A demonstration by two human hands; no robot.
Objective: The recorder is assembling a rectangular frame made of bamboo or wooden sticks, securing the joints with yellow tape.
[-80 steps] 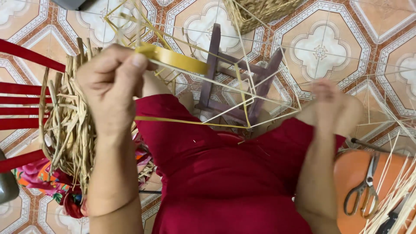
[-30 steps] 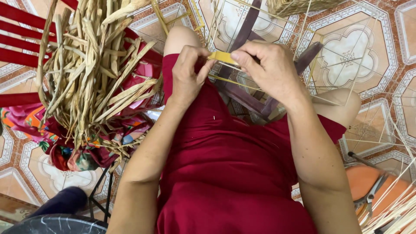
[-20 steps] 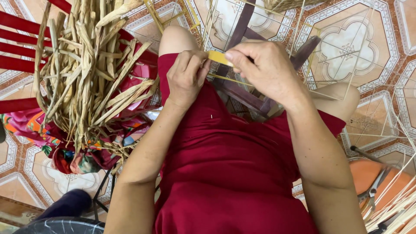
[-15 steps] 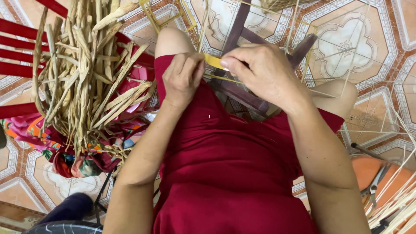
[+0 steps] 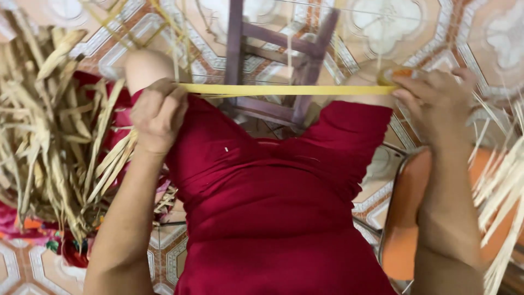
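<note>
A heap of dried straw-coloured leaf strips [image 5: 52, 125] filled the nine o'clock edge, lying over bright patterned cloth [image 5: 33, 232] on a floor of ornate octagonal tiles [image 5: 480, 38]. Just right of it, the left hand [image 5: 158, 114] was clenched on one end of a flat yellow strip [image 5: 284, 89], which ran taut and level across the person's red-clad lap [image 5: 273, 191]. Behind the strip, at twelve o'clock, stood a small purple wooden stool [image 5: 273, 60] strung with thin pale strands. At two o'clock the right hand [image 5: 436, 101] pinched the strip's other end between thumb and fingers. An orange plastic seat [image 5: 404, 218] and more loose pale strips [image 5: 502, 191] sat at four o'clock.
</note>
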